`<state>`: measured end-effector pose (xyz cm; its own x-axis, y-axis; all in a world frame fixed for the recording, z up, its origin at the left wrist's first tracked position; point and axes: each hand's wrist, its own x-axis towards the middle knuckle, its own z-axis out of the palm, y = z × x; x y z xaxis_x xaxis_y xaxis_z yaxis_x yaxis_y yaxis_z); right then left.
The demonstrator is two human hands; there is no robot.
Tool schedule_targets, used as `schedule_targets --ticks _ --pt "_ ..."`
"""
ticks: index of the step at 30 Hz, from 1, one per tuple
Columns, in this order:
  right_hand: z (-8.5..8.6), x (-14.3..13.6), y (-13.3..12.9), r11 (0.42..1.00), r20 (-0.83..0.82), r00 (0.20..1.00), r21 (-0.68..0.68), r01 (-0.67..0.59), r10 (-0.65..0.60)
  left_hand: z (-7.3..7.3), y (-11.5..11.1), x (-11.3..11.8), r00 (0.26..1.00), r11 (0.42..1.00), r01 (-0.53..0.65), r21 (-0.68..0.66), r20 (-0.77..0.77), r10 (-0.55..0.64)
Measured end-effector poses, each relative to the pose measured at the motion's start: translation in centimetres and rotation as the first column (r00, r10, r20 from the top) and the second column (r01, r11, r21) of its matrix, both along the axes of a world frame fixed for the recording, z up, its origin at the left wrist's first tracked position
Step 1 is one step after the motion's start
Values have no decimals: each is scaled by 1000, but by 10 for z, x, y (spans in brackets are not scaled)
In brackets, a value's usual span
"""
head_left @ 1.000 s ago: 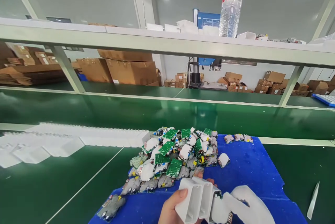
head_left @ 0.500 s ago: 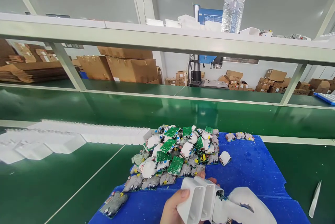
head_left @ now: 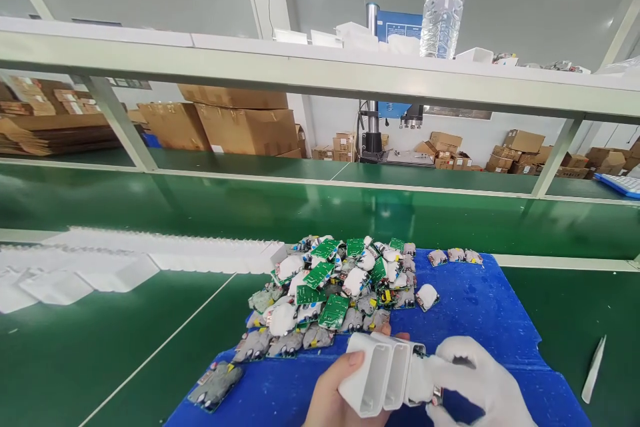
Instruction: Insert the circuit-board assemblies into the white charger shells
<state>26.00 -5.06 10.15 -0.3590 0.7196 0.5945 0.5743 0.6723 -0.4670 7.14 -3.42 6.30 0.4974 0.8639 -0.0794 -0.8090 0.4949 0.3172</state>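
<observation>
My bare left hand [head_left: 334, 387] grips several white plastic housings [head_left: 374, 374] side by side, their open ends facing me. My right hand [head_left: 475, 380], in a white glove, pinches a circuit board with a white coating [head_left: 421, 379] at the rightmost housing; the board appears partly inside it. Beyond my hands a heap of circuit boards [head_left: 334, 311], some green side up and others with grey or white filler, lies on a blue sheet [head_left: 480, 307]. A single grey-coated board [head_left: 216, 384] sits at the sheet's left edge.
Rows of white housings [head_left: 200, 255] stand on the green table [head_left: 165, 320] at left. White-tipped tweezers [head_left: 594, 370] lie at right. A shelf [head_left: 300, 67] crosses above, bearing a water bottle [head_left: 445, 7]. Cardboard boxes [head_left: 245, 127] are stacked behind.
My right hand's fingers have shifted around the board, with more of the thumb side showing below it. The view has moved slightly; my left hand still holds the housings.
</observation>
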Motion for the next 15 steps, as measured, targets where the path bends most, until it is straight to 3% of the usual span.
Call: schedule_targets --ticks 7,15 --pt "-13 5 13 1000 -87 996 21 -11 13 11 0 1 999 990 9 -143 -32 -14" --pt "-8 3 9 998 54 997 48 -50 48 11 2 1 1000 984 3 -176 -26 -8"
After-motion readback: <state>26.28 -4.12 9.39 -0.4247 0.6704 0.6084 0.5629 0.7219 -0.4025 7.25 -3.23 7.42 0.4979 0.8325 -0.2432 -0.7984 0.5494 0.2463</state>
